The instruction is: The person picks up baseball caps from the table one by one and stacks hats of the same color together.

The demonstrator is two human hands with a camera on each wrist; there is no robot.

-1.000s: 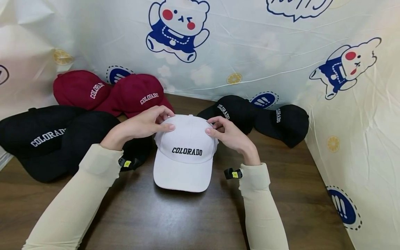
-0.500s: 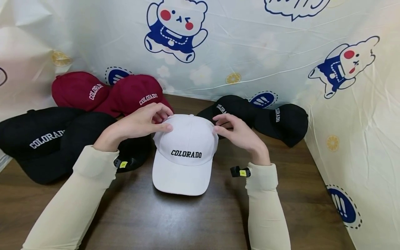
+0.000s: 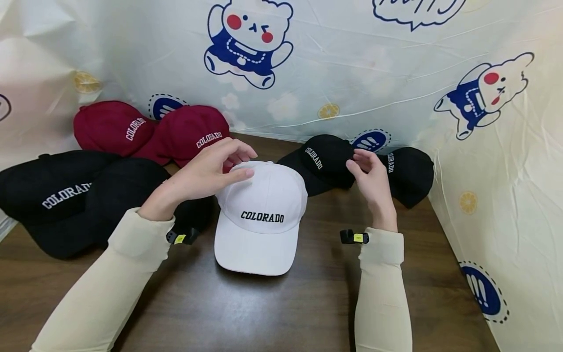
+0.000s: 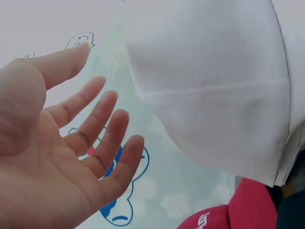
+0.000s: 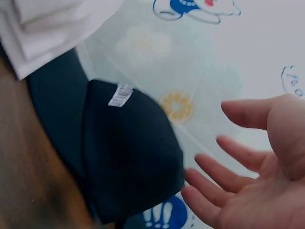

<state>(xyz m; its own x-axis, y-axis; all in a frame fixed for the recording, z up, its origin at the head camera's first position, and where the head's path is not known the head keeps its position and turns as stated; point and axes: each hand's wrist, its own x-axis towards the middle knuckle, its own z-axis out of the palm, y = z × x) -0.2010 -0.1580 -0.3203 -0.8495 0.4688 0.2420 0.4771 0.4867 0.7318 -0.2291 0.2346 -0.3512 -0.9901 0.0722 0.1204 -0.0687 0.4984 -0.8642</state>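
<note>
A white cap (image 3: 264, 190) sits crown up on a brown wooden table (image 3: 246, 315), its curved brim (image 3: 257, 252) toward the wearer of the head camera and "COLORADO" in black block lettering (image 3: 262, 216) across its smooth front. In that head view, a person's left hand (image 3: 204, 168) is poised at the crown, its fingers gently bent, while the right hand (image 3: 373, 183), fingers loosely extended, is well apart from the white cap, before a black cap (image 3: 325, 156) and another dark cap (image 3: 412, 176). Maroon caps (image 3: 191, 128) and large black caps (image 3: 61, 171) lie to the left, before a backdrop (image 3: 343, 63) printed with bears.

The left wrist view shows what the head view cannot: a clear gap between the spread left fingers and the white cloth, the palm holding nothing, and a seam (image 4: 214, 88) crossing the cap's side.

In the right wrist view, the right palm faces the camera, gripping nothing, its fingers parted beside a black cap with blurred white lettering; whether the fingertips touch it is hard to tell.
</note>
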